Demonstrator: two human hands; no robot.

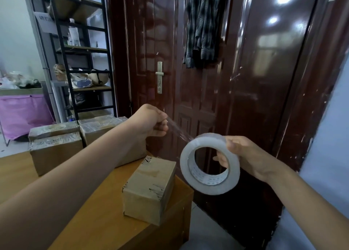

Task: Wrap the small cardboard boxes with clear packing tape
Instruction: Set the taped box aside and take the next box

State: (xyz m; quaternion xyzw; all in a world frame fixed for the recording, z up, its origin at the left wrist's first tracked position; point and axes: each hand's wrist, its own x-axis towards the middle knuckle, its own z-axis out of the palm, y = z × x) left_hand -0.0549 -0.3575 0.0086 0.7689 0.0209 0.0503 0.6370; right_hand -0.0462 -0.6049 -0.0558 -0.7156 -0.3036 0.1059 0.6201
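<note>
**Above the table corner, tape drawn and box waiting below**

In the head view, we have both hands up in the air over the near corner of the table (pixel 79 225). Our right hand (pixel 251 159) grips the tape roll (pixel 208 164), fingers hooked through its core and thumb over the outer rim. Our left hand (pixel 149 121) is curled tight, pinching the free end of the tape strip (pixel 178 131), which runs taut and slanting from that pinch down to the top of the roll.

Now the relation that matters: the small cardboard box (pixel 150 189) sits on the table directly beneath the two hands, a little nearer the left forearm than the roll. Its long axis runs away from us, toward the door (pixel 245 80), while the strip crosses it left to right. We judge the left hand the likelier one to land the tape end, coming straight down.

Behind the left forearm, the taped boxes (pixel 56 146) are stacked, well apart from the one in play.
</note>
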